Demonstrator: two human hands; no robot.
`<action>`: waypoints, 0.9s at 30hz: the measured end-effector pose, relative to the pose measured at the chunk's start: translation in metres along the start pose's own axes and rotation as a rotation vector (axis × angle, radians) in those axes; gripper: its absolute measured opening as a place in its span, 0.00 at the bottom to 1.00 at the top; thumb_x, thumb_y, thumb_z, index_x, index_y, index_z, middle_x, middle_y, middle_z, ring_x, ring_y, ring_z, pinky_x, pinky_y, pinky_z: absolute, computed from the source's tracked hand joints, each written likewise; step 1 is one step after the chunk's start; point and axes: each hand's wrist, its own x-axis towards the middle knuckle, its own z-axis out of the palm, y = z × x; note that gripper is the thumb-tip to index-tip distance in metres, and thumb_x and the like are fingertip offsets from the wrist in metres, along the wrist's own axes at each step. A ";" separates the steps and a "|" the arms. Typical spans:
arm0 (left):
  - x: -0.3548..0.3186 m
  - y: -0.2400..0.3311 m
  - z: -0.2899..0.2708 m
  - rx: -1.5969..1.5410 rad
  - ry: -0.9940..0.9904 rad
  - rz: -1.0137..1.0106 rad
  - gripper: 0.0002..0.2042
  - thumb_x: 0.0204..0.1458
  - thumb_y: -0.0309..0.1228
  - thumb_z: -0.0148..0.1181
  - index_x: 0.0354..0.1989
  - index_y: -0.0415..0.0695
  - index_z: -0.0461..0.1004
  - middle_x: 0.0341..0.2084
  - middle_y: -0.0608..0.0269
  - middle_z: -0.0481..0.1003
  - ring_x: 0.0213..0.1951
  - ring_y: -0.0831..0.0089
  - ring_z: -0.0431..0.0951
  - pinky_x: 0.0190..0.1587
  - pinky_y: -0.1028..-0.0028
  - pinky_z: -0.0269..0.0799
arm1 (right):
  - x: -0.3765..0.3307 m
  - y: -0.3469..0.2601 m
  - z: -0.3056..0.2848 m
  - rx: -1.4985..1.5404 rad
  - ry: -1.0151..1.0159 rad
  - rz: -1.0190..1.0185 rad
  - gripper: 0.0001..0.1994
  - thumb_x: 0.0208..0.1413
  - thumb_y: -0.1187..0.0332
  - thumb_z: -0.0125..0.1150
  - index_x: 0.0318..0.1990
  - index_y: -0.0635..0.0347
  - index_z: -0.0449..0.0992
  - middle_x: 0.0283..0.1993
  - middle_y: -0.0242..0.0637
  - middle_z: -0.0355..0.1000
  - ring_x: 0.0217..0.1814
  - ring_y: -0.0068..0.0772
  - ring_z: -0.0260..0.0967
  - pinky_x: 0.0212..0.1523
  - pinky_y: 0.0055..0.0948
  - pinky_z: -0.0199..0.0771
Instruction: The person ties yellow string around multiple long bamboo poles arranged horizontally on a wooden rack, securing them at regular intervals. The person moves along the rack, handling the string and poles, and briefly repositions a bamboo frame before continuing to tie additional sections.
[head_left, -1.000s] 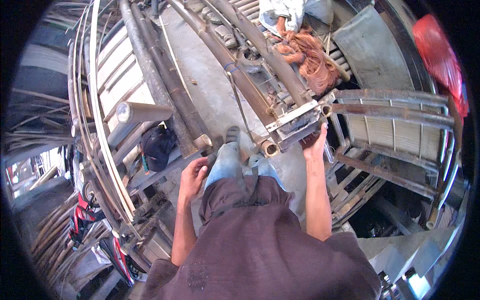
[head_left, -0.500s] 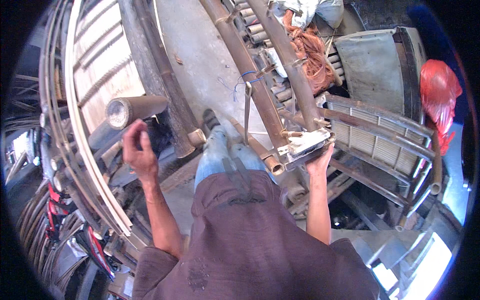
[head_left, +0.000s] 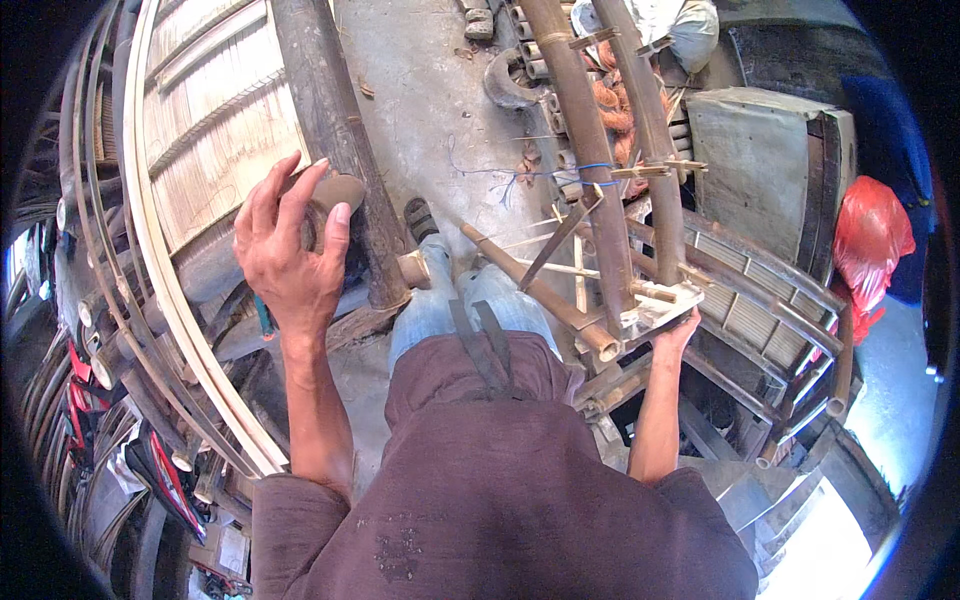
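My left hand (head_left: 290,255) is raised at the left, its fingers curled around the round open end of a short thick bamboo tube (head_left: 337,190). My right hand (head_left: 680,328) grips the near end of a bamboo frame (head_left: 655,300) made of long brown poles (head_left: 590,170) lashed with blue cord and thin cross sticks. A thinner cut pole (head_left: 540,290) slants across the frame toward me. My jeans-clad leg and sandalled foot (head_left: 420,218) stand between the two hands.
A dark thick pole (head_left: 325,130) runs up the concrete floor (head_left: 430,100). Woven bamboo panels (head_left: 220,130) and long bent strips (head_left: 150,300) fill the left. On the right are a slatted frame (head_left: 760,300), a grey panel (head_left: 770,170) and a red plastic bag (head_left: 870,240).
My left hand has risen from beside my leg and closed on the end of the short bamboo tube. My right hand has stayed on the frame's end.
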 end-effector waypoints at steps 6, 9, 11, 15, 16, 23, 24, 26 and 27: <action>0.001 0.000 0.000 -0.037 -0.022 -0.041 0.19 0.43 0.31 0.61 0.48 0.53 0.76 0.50 0.66 0.72 0.53 0.63 0.68 0.58 0.64 0.60 | 0.017 0.001 -0.006 -0.022 0.017 -0.037 0.26 0.53 0.50 0.46 0.54 0.55 0.70 0.55 0.39 0.69 0.58 0.46 0.65 0.60 0.48 0.63; 0.002 0.004 0.001 -0.016 -0.021 -0.033 0.17 0.43 0.30 0.61 0.46 0.52 0.77 0.48 0.65 0.73 0.52 0.63 0.69 0.57 0.65 0.61 | 0.021 0.006 -0.009 -0.011 -0.002 -0.018 0.28 0.52 0.48 0.47 0.56 0.55 0.69 0.57 0.40 0.68 0.59 0.46 0.64 0.61 0.48 0.62; 0.002 0.008 0.001 -0.008 -0.012 -0.029 0.17 0.43 0.30 0.60 0.45 0.51 0.78 0.47 0.65 0.74 0.51 0.62 0.70 0.56 0.65 0.62 | 0.018 0.003 -0.010 -0.003 -0.005 0.016 0.29 0.51 0.47 0.47 0.57 0.55 0.68 0.58 0.40 0.66 0.60 0.45 0.63 0.61 0.48 0.62; 0.001 0.003 0.005 -0.003 0.018 -0.047 0.15 0.43 0.30 0.60 0.43 0.51 0.78 0.44 0.65 0.74 0.49 0.63 0.70 0.55 0.65 0.63 | 0.035 0.001 -0.020 -0.031 0.019 -0.025 0.28 0.52 0.46 0.45 0.55 0.54 0.70 0.57 0.39 0.67 0.59 0.45 0.64 0.60 0.46 0.63; 0.001 0.003 0.005 0.012 0.011 -0.048 0.15 0.43 0.30 0.60 0.43 0.51 0.78 0.44 0.65 0.74 0.48 0.63 0.70 0.55 0.65 0.64 | 0.036 0.002 -0.018 -0.034 0.017 -0.036 0.28 0.52 0.46 0.44 0.55 0.54 0.70 0.56 0.38 0.68 0.58 0.45 0.64 0.60 0.46 0.63; -0.004 0.008 0.007 0.063 0.027 -0.064 0.14 0.44 0.30 0.58 0.41 0.51 0.78 0.43 0.65 0.74 0.46 0.64 0.70 0.53 0.66 0.65 | 0.022 -0.006 0.010 -0.124 0.083 -0.101 0.31 0.53 0.43 0.41 0.57 0.54 0.68 0.58 0.40 0.66 0.58 0.47 0.64 0.60 0.45 0.63; -0.002 0.008 0.006 0.069 0.038 -0.059 0.14 0.44 0.30 0.58 0.41 0.51 0.78 0.43 0.65 0.74 0.46 0.64 0.70 0.52 0.66 0.65 | 0.017 -0.004 0.014 -0.115 0.085 -0.102 0.31 0.53 0.43 0.40 0.57 0.53 0.67 0.59 0.40 0.65 0.59 0.47 0.63 0.61 0.45 0.61; -0.001 0.007 0.007 0.078 0.062 -0.032 0.14 0.43 0.30 0.58 0.41 0.51 0.77 0.43 0.66 0.74 0.45 0.64 0.70 0.52 0.65 0.64 | 0.026 -0.005 0.006 -0.119 0.003 -0.054 0.33 0.53 0.42 0.39 0.60 0.53 0.65 0.62 0.42 0.62 0.62 0.50 0.61 0.62 0.48 0.60; -0.003 0.009 0.006 0.075 0.066 -0.051 0.14 0.43 0.30 0.58 0.41 0.51 0.77 0.43 0.66 0.74 0.45 0.64 0.70 0.52 0.65 0.64 | 0.023 -0.004 0.012 -0.090 -0.017 -0.033 0.33 0.53 0.42 0.39 0.60 0.52 0.64 0.62 0.42 0.62 0.62 0.50 0.60 0.62 0.49 0.60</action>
